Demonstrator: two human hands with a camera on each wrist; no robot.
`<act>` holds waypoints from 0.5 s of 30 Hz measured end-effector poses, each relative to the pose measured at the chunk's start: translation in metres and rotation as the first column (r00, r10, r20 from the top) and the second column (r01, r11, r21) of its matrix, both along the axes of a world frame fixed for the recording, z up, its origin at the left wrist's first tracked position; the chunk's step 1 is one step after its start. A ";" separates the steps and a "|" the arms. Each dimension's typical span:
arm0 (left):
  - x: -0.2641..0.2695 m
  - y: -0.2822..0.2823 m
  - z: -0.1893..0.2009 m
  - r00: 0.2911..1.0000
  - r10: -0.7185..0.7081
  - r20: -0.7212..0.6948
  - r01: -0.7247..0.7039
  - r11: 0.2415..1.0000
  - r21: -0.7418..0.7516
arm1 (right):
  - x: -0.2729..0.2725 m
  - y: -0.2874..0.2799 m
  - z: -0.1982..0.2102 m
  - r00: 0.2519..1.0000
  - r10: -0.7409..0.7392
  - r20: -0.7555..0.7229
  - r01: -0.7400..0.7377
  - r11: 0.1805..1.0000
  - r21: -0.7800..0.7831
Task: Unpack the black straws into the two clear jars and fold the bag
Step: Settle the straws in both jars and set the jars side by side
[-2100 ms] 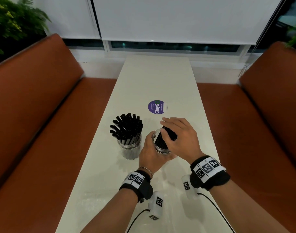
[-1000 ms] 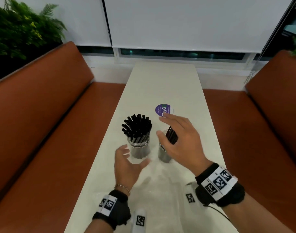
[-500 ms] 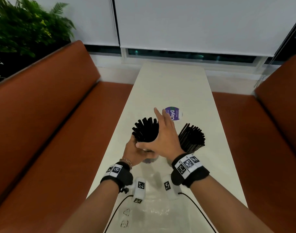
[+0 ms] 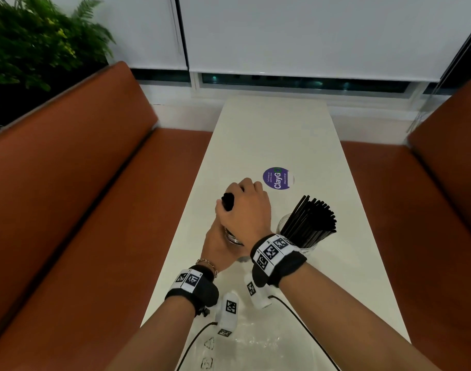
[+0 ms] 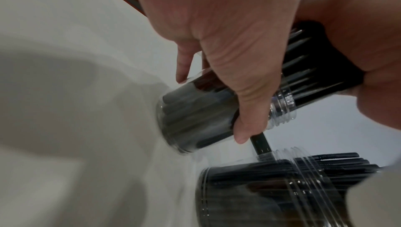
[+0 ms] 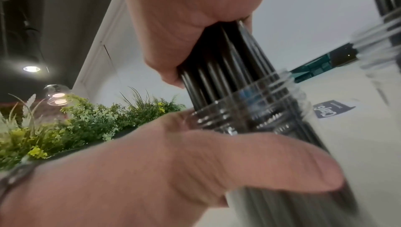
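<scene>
Two clear jars stand on the white table [image 4: 271, 135]. My left hand [image 4: 219, 243] grips the left jar [image 5: 195, 116] round its body, with the thumb across the front. Above the jar's threaded rim [image 6: 249, 110], my right hand [image 4: 241, 207] is curled round the gathered bunch of black straws [image 6: 228, 56] that sticks out of it. To the right, the second jar [image 4: 306, 231] stands untouched, its black straws [image 4: 313, 218] fanning out and leaning right. The empty clear bag [image 4: 258, 344] lies flat on the near end of the table, under my forearms.
A round purple sticker [image 4: 278, 178] sits on the table just beyond the jars. Brown bench seats [image 4: 95, 210] run along both long sides of the narrow table. Green plants [image 4: 41, 44] stand behind the left bench.
My right hand left the right jar, crossed to the left jar and now curls round its straws. My left hand moved onto the left jar and grips it.
</scene>
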State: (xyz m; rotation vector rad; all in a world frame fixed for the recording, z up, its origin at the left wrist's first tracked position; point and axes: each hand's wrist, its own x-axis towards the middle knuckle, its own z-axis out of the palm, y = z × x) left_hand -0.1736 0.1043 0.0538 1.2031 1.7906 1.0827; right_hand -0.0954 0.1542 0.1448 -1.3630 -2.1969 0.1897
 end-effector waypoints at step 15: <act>0.000 -0.005 0.001 1.000 0.007 0.021 -0.008 1.000 0.025 | -0.003 -0.008 -0.001 0.988 -0.151 0.030 0.150 0.988 0.035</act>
